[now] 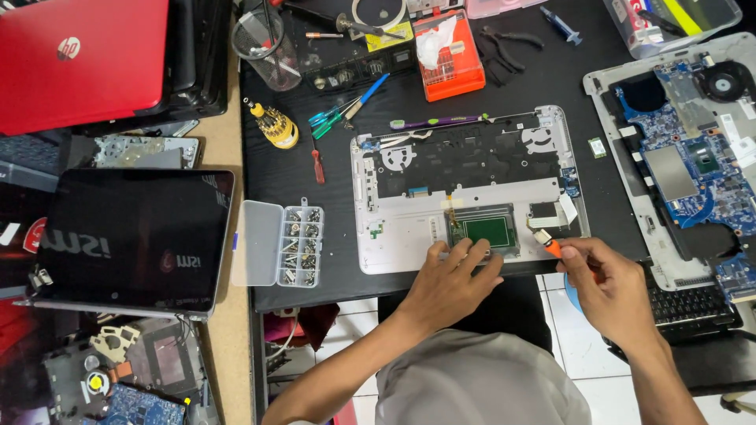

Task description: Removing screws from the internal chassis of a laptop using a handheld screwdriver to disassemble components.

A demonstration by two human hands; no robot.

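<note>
bench (pixel 409 86): black wood-grain top, 12 o'clock | second bench (pixel 224 346): tan edge strip, 8 o'clock | floor (pixel 575 330): white square tiles, dark grout, 5 o'clock | light: even, soft shadows

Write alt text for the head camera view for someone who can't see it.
A person's left hand presses on the green touchpad board of an opened white laptop palmrest on a black desk, while the right hand holds an orange-tipped tool beside it. A clear screw organizer, screwdrivers and other dismantled laptops surround them.
</note>
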